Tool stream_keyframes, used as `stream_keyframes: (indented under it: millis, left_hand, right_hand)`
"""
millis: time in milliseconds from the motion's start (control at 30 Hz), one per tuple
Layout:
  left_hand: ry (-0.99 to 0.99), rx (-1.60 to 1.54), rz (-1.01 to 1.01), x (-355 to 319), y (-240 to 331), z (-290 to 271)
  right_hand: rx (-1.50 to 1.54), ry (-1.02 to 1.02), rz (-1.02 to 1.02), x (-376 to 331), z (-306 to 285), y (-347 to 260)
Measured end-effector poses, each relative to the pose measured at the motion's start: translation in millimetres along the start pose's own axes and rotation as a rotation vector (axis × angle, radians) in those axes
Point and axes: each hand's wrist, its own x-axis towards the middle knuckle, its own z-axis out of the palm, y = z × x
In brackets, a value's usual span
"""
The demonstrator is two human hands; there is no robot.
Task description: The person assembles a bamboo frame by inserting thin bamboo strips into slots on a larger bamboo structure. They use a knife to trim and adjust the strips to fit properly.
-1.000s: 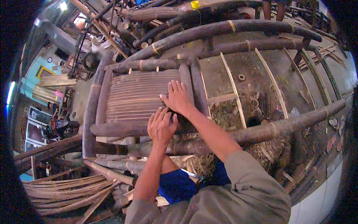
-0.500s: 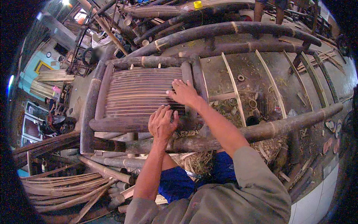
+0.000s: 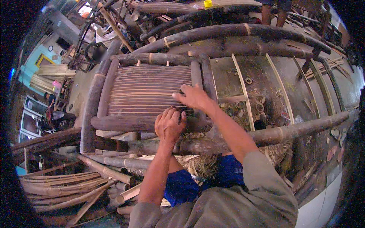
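Observation:
A dark bamboo frame holds a panel of thin, closely spaced bamboo slats (image 3: 144, 89), lying in front of me. My left hand (image 3: 170, 124) lies over the panel's thick near rail (image 3: 125, 124), toward its right end. Its fingers are bent over the rail, with the tips at the nearest slats. Farther up, my right hand (image 3: 194, 97) is over the panel's right edge, beside the dark side post (image 3: 196, 74). Those fingers are spread and reach left above the slats. No tool shows in either hand.
To the right, the long bamboo frame (image 3: 281, 133) continues with widely spaced pale strips (image 3: 243, 93). Shavings and bamboo rings (image 3: 259, 107) litter the floor beneath. Split bamboo (image 3: 64, 186) is piled at lower left. Someone's legs (image 3: 272, 15) show at the far right; a yellow cup-like object (image 3: 207, 3) is at the back.
The whole view has shifted slightly. The fingers of my left hand look more bent and closer together. My right hand stays near the panel's right edge, its fingers slightly closer to me.

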Motion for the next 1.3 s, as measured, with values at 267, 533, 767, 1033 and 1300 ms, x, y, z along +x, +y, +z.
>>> stream_keyframes:
  millis: [267,533,767,1033,1300]
  left_hand:
    - [0.052,-0.091,-0.024,0,2,-1]
    - [0.036,-0.040,-0.034,-5,-4,1]
    - [0.109,-0.129,-0.013,12,19,10]
    - [0.053,-0.060,-0.033,0,-4,2]
    - [0.084,-0.051,-0.030,-7,-10,0]
  right_hand:
    - [-0.054,0.157,-0.092,-27,43,9]
    - [-0.009,0.140,-0.134,-36,25,8]
    - [-0.145,0.499,-0.104,-4,38,40]
    - [0.025,0.438,-0.083,43,0,15]
    - [-0.023,0.033,0.003,77,-8,21]
